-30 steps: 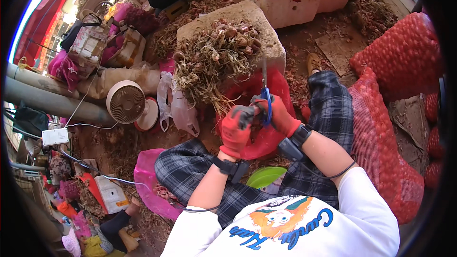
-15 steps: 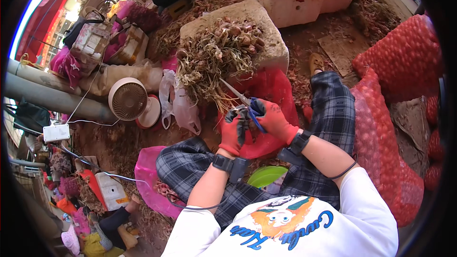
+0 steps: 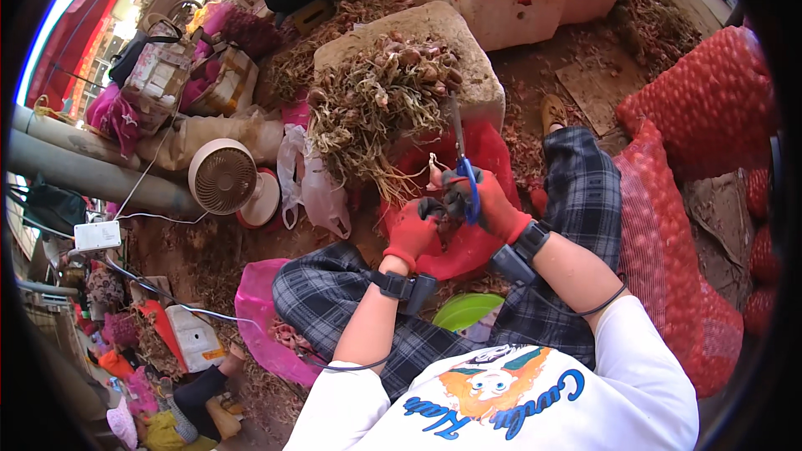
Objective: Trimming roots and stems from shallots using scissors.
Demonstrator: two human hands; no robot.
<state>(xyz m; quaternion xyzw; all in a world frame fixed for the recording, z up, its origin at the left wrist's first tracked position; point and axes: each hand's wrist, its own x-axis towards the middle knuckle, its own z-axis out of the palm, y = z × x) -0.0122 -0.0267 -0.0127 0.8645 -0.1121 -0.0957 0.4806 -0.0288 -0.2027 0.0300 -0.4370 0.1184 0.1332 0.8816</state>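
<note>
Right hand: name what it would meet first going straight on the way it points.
The right hand, holding scissors, points forward and left. Beyond the small bulb at its fingertips, it would probably first meet the dry stalks, though depth is unclear.

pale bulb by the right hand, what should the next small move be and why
Probably pinch the bulb with the left hand and steady it: it sits by the fingertips of the right hand, which also holds the scissors. Their blades point away, toward the edge of the heap, and the left hand is close by.
</note>
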